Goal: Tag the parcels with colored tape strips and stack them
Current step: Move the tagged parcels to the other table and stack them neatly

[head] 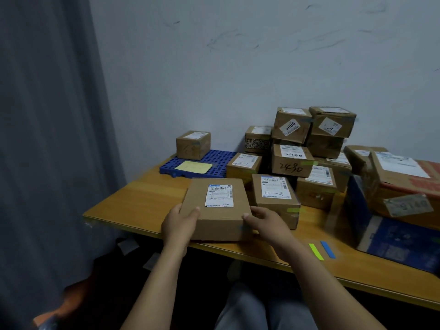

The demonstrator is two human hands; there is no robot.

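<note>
Your left hand [180, 221] and right hand [265, 220] each keep a closed grip on the flat parcel [215, 219]. One box [193, 144] on the blue pallet [222, 158], green strip [316, 251] and blue strip [328, 249] unused. Most stacking likely remains.

I have the flat parcel [216, 208] at the desk's [142, 198] near edge, with a second parcel [276, 198] just right of it. Behind and to the left, a grid pallet [219, 158] carries a small box [193, 145] and a note [194, 167]. The parcel pile [309, 144] stands behind right, against the wall [238, 67]. Two tape strips [316, 251] lie by the front edge, right of the flat parcel.
</note>
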